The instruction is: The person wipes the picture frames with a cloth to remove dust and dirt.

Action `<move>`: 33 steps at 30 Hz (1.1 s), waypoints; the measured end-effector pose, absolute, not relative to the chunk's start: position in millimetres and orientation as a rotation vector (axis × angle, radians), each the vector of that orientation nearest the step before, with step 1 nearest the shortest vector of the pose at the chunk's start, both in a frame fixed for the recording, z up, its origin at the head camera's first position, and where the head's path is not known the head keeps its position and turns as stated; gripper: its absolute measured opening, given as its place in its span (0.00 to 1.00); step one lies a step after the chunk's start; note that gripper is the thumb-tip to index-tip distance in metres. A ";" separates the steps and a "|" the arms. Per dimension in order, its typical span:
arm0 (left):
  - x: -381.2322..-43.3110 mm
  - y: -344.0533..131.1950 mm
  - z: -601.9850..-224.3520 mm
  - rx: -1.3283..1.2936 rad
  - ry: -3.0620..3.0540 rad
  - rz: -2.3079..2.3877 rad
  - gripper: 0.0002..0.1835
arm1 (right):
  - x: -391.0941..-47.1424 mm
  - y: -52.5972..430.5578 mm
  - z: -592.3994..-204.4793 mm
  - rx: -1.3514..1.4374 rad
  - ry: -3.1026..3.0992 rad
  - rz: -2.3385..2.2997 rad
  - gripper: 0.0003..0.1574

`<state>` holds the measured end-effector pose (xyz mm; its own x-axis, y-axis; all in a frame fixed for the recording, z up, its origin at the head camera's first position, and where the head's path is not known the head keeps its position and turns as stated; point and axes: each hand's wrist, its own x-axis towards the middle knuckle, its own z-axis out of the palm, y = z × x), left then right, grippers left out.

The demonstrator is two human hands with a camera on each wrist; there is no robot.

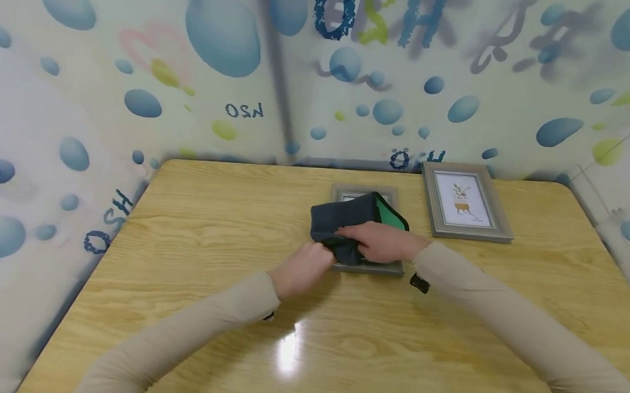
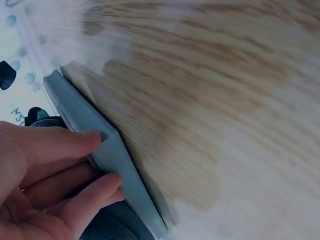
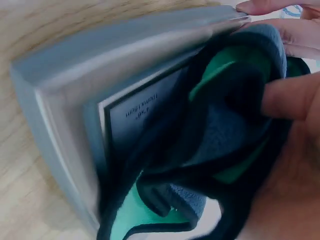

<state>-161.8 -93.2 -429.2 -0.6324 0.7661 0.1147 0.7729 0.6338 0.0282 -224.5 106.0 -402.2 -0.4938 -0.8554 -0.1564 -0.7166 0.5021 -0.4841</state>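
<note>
A grey picture frame (image 1: 371, 270) lies flat on the wooden table, mostly covered by a dark blue cloth with a green underside (image 1: 346, 216). My left hand (image 1: 304, 269) grips the frame's near left corner, thumb and fingertips against its outer edge in the left wrist view. With my right hand (image 1: 384, 242) I hold the bunched cloth against the frame's face. Part of the frame's inner sheet (image 3: 132, 110), printed with small size figures, shows beside the folded cloth in the right wrist view.
A second grey frame (image 1: 432, 202) holding a drawing of a potted plant lies to the right, near the table's back edge. Behind the table (image 1: 211, 232) rises a wall (image 1: 310, 89) patterned with blue dots and letters. Light glares off the tabletop in front.
</note>
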 end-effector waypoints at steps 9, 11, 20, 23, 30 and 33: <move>-164.7 -85.2 -421.6 -1.346 -2.836 -0.039 0.07 | -251.9 91.9 -409.6 -1.112 2.656 -0.178 0.29; -164.9 -82.3 -420.9 -1.345 -2.851 -0.040 0.08 | -263.1 90.3 -409.4 -1.076 2.700 -0.103 0.31; -169.8 -82.8 -418.9 -1.350 -2.854 -0.066 0.08 | -265.8 95.5 -404.6 -1.178 2.590 -0.217 0.31; -170.1 -86.3 -416.0 -1.338 -2.853 -0.047 0.09 | -257.3 97.3 -402.3 -1.248 2.550 -0.284 0.30; -165.5 -83.7 -413.2 -1.342 -2.886 0.040 0.07 | -264.0 101.7 -403.0 -1.237 2.676 -0.166 0.32; -161.1 -78.5 -412.7 -1.373 -2.893 0.106 0.06 | -275.0 105.6 -404.0 -1.152 2.712 -0.123 0.33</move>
<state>-161.1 -78.5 -412.7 -0.6310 0.7712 -0.0846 0.7753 0.6307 -0.0330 -275.0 105.6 -404.0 -0.6791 -0.7199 -0.1433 -0.7039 0.6941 -0.1509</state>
